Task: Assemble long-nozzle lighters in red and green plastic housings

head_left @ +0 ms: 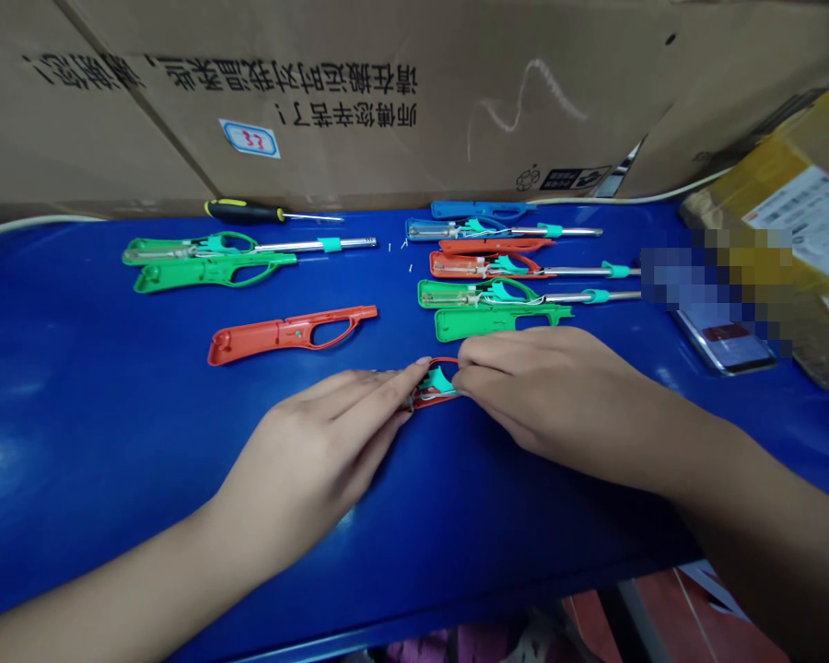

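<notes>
Nearest I see red floor tiles (670, 603), then the glossy blue table (110, 479). My left hand (318, 428) and right hand (559, 391) pinch an open red lighter (439, 379) on it, either side of its teal trigger. Loose red half-shell (262, 338) beyond. Parcel (798, 166) at right: shipping label (811, 221) unreadable, bar an X. Behind, cardboard (359, 175): upside-down "师傅您辛苦了!", "请在搬运时对我温柔些"; sticker (250, 139) says 33.
</notes>
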{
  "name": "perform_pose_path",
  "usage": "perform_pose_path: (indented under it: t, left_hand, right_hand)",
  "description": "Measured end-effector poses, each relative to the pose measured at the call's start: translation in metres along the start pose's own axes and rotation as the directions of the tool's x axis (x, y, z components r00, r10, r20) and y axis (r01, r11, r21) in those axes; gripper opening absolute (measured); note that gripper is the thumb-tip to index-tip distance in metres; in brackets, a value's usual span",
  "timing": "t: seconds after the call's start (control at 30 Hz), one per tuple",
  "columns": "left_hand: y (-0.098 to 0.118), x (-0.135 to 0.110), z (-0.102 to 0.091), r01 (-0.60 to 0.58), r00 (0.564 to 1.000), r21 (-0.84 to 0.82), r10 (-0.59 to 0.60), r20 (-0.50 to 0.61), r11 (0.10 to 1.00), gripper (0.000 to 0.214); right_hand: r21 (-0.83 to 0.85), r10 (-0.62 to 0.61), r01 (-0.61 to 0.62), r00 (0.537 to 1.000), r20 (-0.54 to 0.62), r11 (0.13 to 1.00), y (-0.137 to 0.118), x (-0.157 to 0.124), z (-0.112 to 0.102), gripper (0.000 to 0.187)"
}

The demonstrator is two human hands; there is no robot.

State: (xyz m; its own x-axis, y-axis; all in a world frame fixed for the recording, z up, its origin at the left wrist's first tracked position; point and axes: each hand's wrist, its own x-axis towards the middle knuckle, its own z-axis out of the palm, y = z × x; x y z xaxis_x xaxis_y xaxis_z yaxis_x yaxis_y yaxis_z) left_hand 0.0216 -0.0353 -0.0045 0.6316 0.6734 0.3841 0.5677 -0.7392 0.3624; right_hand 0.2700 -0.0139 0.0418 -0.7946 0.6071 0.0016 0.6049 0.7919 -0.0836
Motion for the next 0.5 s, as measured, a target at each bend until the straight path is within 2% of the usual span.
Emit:
perform_pose_path:
  t: [0.13, 0.27, 0.5]
  left_hand:
    - [-0.002, 0.001, 0.001, 0.011, 1.000, -0.038, -0.011, -0.002, 0.999, 0.048]
    - [-0.003, 0.001, 0.001, 0.022, 1.000, -0.083, -0.021, 0.008, 0.996, 0.047]
    - [0.000, 0.002, -0.002, 0.074, 0.997, -0.210, -0.066, 0.041, 0.975, 0.044]
  right_hand:
    - [0.092, 0.067, -0.071, 0.997, 0.046, 0.993, 0.001, 0.000, 0.000, 0.018]
    - [0.266, 0.160, -0.168, 0.986, 0.052, 0.949, 0.005, 0.001, -0.002, 0.022]
    - [0.504, 0.114, -0.127, 0.992, 0.056, 0.854, 0.016, 0.004, 0.000, 0.017]
